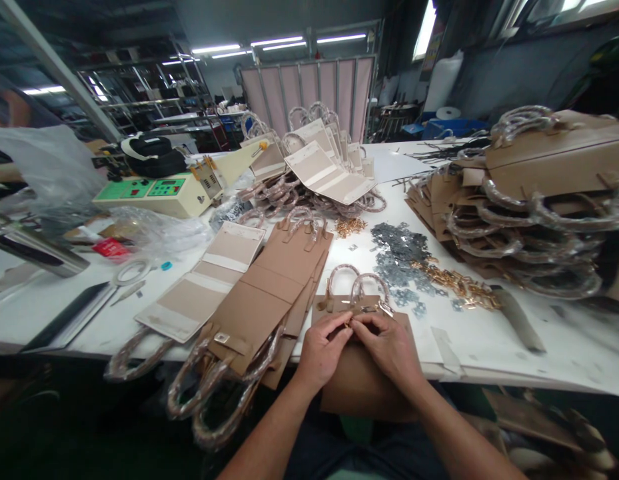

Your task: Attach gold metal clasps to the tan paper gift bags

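Left hand [322, 350] and right hand [389, 347] are together at the near edge of the table [564, 340]. The fingertips of both are pinched on a small gold fitting [348, 323]. The fitting sits at the top edge of a tan bag panel [359, 393], which lies flat under both hands and overhangs the table edge toward the person. Two plastic-wrapped handles [342, 277] rise from the panel's far edge, just beyond the fingers.

Immediately left of the panel lies a fanned stack of tan panels [269, 293], their wrapped handles hanging over the table edge. Pale lining pieces [204, 287] lie beside that stack, further left.

Beyond the right hand is a heap of grey metal plates [399, 253], touching a scatter of gold clasps [454, 280]. A tall pile of finished bags [539, 200] occupies the right end of the table.

At far left stands a green-and-cream machine [159, 190], with clear plastic wrap [154, 230] and a tape roll [132, 270] near it.
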### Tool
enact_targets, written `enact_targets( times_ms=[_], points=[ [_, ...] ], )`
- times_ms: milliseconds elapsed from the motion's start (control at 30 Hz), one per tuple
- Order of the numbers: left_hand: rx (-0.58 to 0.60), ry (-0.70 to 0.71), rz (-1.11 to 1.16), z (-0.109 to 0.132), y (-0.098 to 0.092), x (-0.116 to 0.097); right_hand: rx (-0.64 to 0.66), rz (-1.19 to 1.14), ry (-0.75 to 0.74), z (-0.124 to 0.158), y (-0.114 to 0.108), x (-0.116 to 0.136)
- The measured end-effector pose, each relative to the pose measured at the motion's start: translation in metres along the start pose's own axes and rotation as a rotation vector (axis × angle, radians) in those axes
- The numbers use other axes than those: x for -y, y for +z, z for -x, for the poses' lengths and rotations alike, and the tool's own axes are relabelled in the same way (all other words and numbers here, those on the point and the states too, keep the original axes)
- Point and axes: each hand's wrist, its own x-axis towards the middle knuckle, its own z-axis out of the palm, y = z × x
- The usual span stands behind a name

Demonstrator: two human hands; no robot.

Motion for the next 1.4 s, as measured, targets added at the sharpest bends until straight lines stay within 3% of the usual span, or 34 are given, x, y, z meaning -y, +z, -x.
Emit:
enact_targets(
  times_ms=[167,633,933,1200,1300,1400],
  points=[
    [0.036,-0.025,-0.002,-0.001,-0.001,0.002,0.026,-0.006,0.04,-0.001,-0.003,-0.001],
    [0.051,0.101,-0.071,-0.001,-0.002,-0.003,0.033,-0.013,-0.035,0.0,0.001,-0.009],
    [0.02,0.089,-0.137,0.0,0.002,-0.002,0.063,0.056,-0.077,0.001,0.001,-0.011],
    [0.032,0.095,-0.12,-0.001,0.0,-0.002,0.117,-0.057,0.045,-0.002,-0.002,-0.01],
    [0.016,0.065,-0.105,0.0,0.001,-0.003,0.059,-0.06,0.084,0.0,-0.002,-0.007],
    [-0.031,0.042,-0.093,0.0,0.002,-0.003,-0.029,-0.024,0.017,0.002,0.0,-0.005]
  ],
)
